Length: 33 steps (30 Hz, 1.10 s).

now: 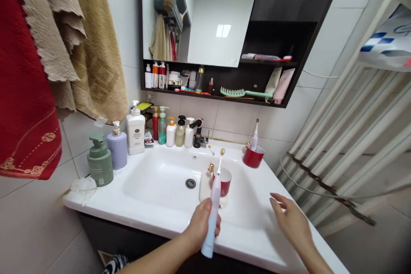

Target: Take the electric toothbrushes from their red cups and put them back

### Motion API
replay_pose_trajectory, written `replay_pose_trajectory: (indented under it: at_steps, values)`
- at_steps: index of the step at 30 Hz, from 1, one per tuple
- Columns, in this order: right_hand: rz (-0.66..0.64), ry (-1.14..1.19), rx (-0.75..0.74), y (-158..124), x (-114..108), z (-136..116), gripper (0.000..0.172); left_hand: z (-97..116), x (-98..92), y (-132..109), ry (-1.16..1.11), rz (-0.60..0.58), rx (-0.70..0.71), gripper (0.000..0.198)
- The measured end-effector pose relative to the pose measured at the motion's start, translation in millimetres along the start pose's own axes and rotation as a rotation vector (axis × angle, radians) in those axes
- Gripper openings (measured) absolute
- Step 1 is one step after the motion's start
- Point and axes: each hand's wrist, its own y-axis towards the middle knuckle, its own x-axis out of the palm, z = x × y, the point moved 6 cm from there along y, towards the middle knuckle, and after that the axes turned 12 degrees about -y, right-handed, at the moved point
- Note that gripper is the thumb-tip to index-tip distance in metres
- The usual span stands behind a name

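My left hand [201,224] is wrapped round the handle of an electric toothbrush [215,192], pink above and pale blue below, its brush head pointing up and away. Behind the toothbrush a red cup [226,183] with a white inside and a gold handle stands on a pale mat [205,186] in the white sink [150,180]. Over the right side of the counter hovers my right hand [290,218], fingers apart and holding nothing. Beyond it, a second red cup [253,156] on the back right corner holds another electric toothbrush [254,139].
A black faucet [198,135] rises at the sink's back edge. Several pump bottles [171,132] line the back left, with a green one [100,165] at the left edge. Above hangs a mirror cabinet [212,17] with shelves of toiletries. Towels [93,51] hang left; a radiator [353,137] stands right.
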Motion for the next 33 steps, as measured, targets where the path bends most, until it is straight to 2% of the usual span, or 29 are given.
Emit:
replay_pose_trajectory:
  at_steps: [2,4,7,10,13,16,18,20,22,24,26,27,30,33]
  values:
    - [-0.008,-0.408,-0.066,-4,-6,36,0.031,1,-0.1,-1,-0.001,-0.015,-0.007,0.045]
    - [-0.08,-0.637,-0.081,-14,-5,61,0.035,0,0.8,-2,0.001,-0.031,-0.031,0.045]
    - [-0.121,-0.731,-0.112,-24,0,69,0.04,-2,1.9,-3,0.013,-0.027,-0.056,0.046]
    - [-0.053,-0.735,-0.101,-24,-2,62,0.043,-2,3.4,-3,0.02,-0.023,-0.049,0.047]
    - [-0.038,-0.664,-0.152,-20,-2,61,0.04,-2,4.6,-3,0.02,-0.019,-0.047,0.046]
    - [-0.076,-0.47,-0.174,-17,-1,68,0.037,-2,5.1,-3,0.016,-0.012,-0.058,0.047]
    - [-0.072,-0.304,-0.084,-16,-6,70,0.038,-2,5.2,-2,0.012,-0.01,-0.071,0.049]
    - [-0.112,-0.129,0.073,-19,-12,67,0.039,-2,4.7,-1,0.004,-0.006,-0.085,0.049]
    - [-0.258,0.08,0.182,-28,-15,50,0.042,-3,4.2,0,-0.017,-0.005,-0.096,0.048]
    - [-0.5,0.375,0.092,-36,-16,17,0.038,-3,3.7,1,-0.044,-0.004,-0.109,0.046]
    - [-0.677,0.469,-0.011,-39,-20,-9,0.035,-3,3.5,1,-0.058,0.001,-0.116,0.044]
    - [-0.697,0.453,-0.078,-36,-23,-17,0.037,-3,3.8,1,-0.059,0.002,-0.116,0.044]
    - [-0.412,0.25,-0.088,-11,-35,-12,0.029,-1,5.2,-1,-0.051,0.01,-0.124,0.043]
    - [-0.426,0.268,-0.052,-2,-23,-5,0.026,0,6.8,-3,-0.05,0.017,-0.15,0.042]
